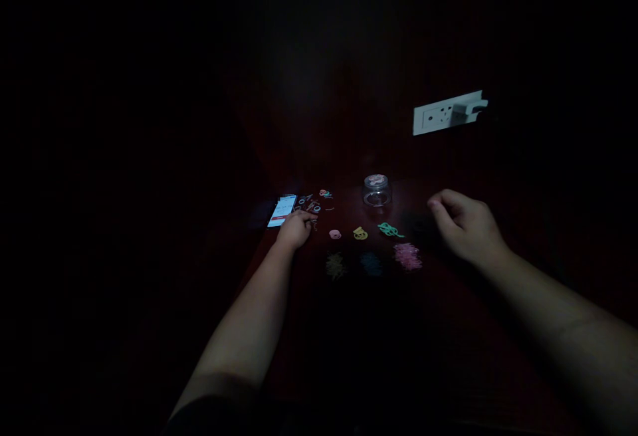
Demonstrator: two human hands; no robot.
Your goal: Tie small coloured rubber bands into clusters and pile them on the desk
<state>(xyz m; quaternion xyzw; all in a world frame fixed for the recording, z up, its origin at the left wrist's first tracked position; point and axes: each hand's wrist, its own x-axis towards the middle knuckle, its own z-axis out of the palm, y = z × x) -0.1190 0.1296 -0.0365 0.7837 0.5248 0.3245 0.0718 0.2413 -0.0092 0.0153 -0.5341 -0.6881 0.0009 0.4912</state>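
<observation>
My left hand (295,230) reaches over a loose scatter of small bands (312,207), its fingers stretched out and touching the near side. On the right, my right hand (466,226) is closed, thumb against curled fingers; what it holds, if anything, is hidden. Between the hands lie a pink band bundle (335,234), a yellow band bundle (360,233) and a green band bundle (390,230). Nearer me are a dull yellowish pile (335,265), a dark blue pile (371,264) and a pink pile (407,256) of thin small pieces.
A lidded clear jar (377,193) stands behind the bundles. A lit phone (282,211) lies left of the scatter, by the dark red table's (299,303) left edge. On the wall, a socket panel (443,115) has a plug (468,110) in it. Surroundings are very dark.
</observation>
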